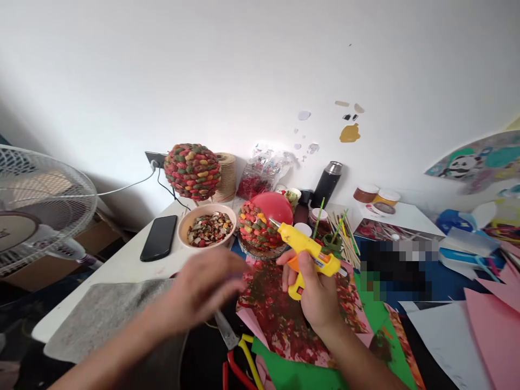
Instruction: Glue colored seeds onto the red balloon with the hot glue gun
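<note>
My right hand (319, 295) grips a yellow hot glue gun (303, 244), its metal nozzle pointing up and left. Close to the nozzle sits a red balloon (273, 208), its left and lower side covered with painted seed-like pieces (255, 226) in red, green, brown and yellow. Motion smears my left hand (213, 284), which is in the air below a bowl (182, 234) of loose coloured pieces; whether its fingers hold anything is unclear. A finished-looking ball (193, 172), covered in similar pieces, stands behind the bowl.
A phone (159, 238) lies left of the bowl, above a grey cloth (105, 314). Pliers (231, 338) with red and yellow handles lie in front. Paint-stained paper (280, 309) lies under my hands. Behind are a twine spool (226, 176), a black thermos (327, 184), wooden sticks (345, 238) and a fan (44, 200).
</note>
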Action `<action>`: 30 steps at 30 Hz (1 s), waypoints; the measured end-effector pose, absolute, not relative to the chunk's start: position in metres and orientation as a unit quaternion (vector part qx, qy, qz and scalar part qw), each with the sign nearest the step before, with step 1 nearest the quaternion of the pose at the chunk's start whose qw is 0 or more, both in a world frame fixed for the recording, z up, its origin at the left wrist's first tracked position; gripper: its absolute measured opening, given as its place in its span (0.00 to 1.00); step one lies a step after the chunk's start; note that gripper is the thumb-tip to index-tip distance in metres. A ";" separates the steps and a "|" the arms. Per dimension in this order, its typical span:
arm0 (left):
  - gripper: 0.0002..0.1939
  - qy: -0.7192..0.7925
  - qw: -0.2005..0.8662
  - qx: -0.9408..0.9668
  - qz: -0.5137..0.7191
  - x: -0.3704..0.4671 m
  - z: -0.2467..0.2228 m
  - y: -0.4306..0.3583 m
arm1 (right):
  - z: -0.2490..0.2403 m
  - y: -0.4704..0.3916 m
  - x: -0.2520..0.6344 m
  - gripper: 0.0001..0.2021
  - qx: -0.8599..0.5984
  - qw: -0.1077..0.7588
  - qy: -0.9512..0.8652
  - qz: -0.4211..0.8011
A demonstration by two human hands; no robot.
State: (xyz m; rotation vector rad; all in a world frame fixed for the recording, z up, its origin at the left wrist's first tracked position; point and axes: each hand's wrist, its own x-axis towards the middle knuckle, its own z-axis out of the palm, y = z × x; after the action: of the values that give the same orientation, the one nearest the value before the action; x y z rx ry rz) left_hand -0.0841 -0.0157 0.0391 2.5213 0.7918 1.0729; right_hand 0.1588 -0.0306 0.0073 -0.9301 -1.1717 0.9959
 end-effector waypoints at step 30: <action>0.19 0.634 -0.014 0.773 0.017 -0.160 0.017 0.096 | -0.002 -0.030 0.150 0.33 -0.425 0.603 -0.501 0.453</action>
State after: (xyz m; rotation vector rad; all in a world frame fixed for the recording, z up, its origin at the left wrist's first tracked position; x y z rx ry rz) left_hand -0.1601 0.0957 0.0166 2.4499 2.0089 0.0547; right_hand 0.1498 -0.0302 -0.0019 -0.9831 -1.1601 1.0480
